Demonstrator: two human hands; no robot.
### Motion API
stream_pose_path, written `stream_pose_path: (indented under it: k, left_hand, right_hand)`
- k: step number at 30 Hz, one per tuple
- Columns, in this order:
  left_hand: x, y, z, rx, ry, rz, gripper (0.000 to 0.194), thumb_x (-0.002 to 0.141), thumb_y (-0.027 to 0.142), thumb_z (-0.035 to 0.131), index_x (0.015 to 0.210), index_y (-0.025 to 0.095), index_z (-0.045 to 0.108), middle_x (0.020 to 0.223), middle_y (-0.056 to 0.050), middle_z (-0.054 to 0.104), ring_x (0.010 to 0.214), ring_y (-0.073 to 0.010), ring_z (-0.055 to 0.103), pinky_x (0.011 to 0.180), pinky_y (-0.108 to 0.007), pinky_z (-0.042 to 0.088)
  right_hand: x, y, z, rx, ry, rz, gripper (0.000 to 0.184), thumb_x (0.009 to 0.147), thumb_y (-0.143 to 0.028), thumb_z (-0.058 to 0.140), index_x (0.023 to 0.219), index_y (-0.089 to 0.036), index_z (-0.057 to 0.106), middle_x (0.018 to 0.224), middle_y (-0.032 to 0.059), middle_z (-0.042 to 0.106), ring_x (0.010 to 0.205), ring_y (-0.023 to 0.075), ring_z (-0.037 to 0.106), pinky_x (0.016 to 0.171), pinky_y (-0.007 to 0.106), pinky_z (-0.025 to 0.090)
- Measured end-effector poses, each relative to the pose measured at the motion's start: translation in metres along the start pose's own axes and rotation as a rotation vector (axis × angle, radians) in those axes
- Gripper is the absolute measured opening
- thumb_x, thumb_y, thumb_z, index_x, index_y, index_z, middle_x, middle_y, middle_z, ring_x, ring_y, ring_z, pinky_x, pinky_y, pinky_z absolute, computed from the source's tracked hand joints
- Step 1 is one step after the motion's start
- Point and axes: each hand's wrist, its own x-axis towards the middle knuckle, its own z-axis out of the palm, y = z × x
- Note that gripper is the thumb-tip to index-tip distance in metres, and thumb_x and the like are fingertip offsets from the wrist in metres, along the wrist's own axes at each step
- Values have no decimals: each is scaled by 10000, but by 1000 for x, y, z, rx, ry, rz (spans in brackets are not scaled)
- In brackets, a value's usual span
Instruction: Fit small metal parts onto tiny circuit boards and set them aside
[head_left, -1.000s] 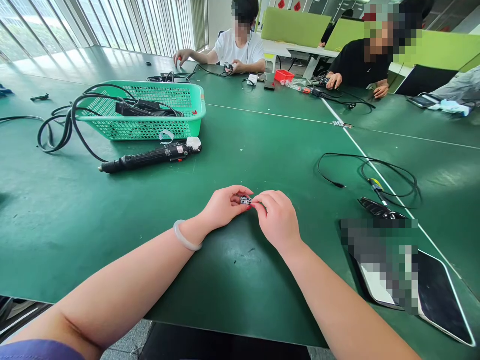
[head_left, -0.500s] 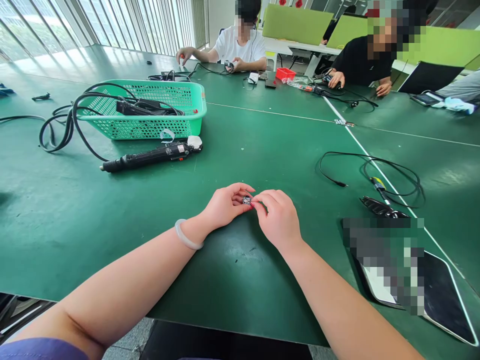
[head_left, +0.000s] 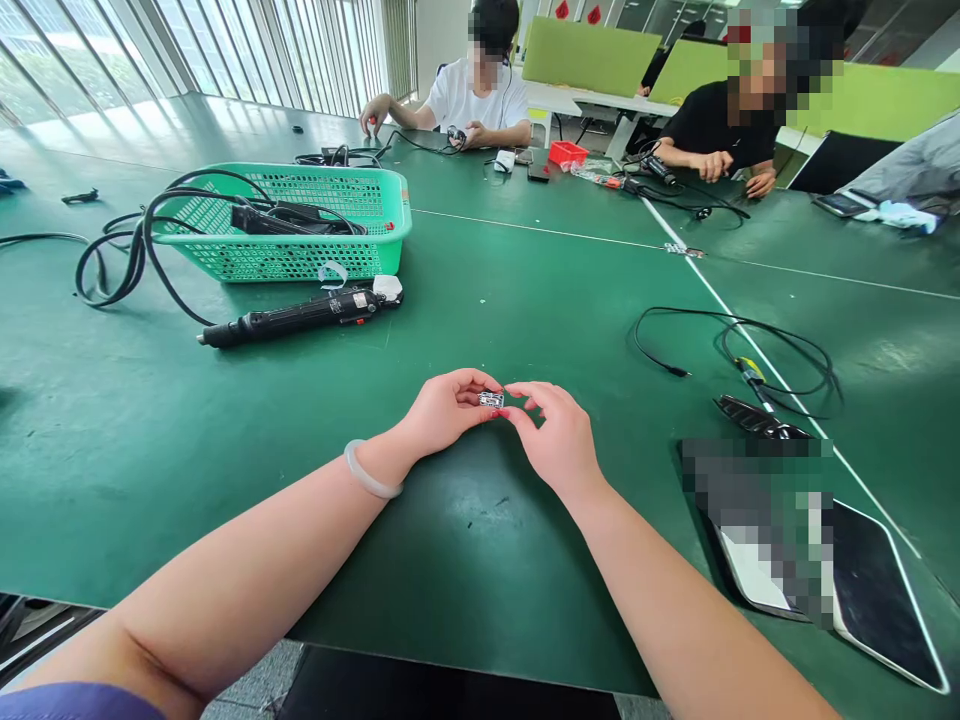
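A small silver-and-black rectangular part (head_left: 491,399) is held just above the green table, too small for me to tell its kind. My left hand (head_left: 447,408) grips it from the left, thumb below and fingers above, with a pale bangle (head_left: 371,472) round the wrist. From the right, my right hand (head_left: 555,430) meets it, thumb and forefinger at its right end. Beyond my hands, to the left, a black electric screwdriver (head_left: 300,317) lies on the table.
A green mesh basket (head_left: 292,262) holds cables and a black device. On the right are a coiled black cable (head_left: 780,338), a dark clip-like object (head_left: 765,417) and a dark-screened tablet (head_left: 885,590). Two people sit across the green table (head_left: 480,560).
My right thumb and forefinger have spread from a pinch to both sides of the small part, which now shows a wider face. Across the table, the black-sleeved person's hand has moved right.
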Motion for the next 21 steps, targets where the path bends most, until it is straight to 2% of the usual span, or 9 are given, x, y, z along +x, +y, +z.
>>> stream_pose_path:
  k: [6, 16, 21]
  left_hand:
    - [0, -1, -1, 18, -39, 5, 262, 695, 193, 701, 934, 139, 610, 867, -48, 676, 779, -128, 634, 800, -320, 518]
    - [-1, 5, 0, 27, -49, -21, 302, 695, 169, 697, 977, 125, 601, 872, -54, 648, 780, -125, 625, 806, -328, 511]
    - [-1, 4, -2, -21, -74, -36, 360, 719, 226, 701, 1041, 109, 593, 938, -82, 647, 826, -140, 633, 843, -353, 508]
  right_hand:
    - [3, 5, 1, 91, -33, 58, 136, 804, -239, 598, 891, -241, 703, 885, 24, 707, 773, 176, 604, 739, 331, 488]
    - [3, 8, 2, 91, -19, 10, 145, 822, -227, 579, 875, -249, 713, 899, 15, 721, 862, 180, 619, 802, 337, 482]
    - [3, 8, 2, 82, -14, -21, 156, 829, -223, 572, 891, -252, 713, 906, 8, 723, 862, 179, 622, 801, 341, 485]
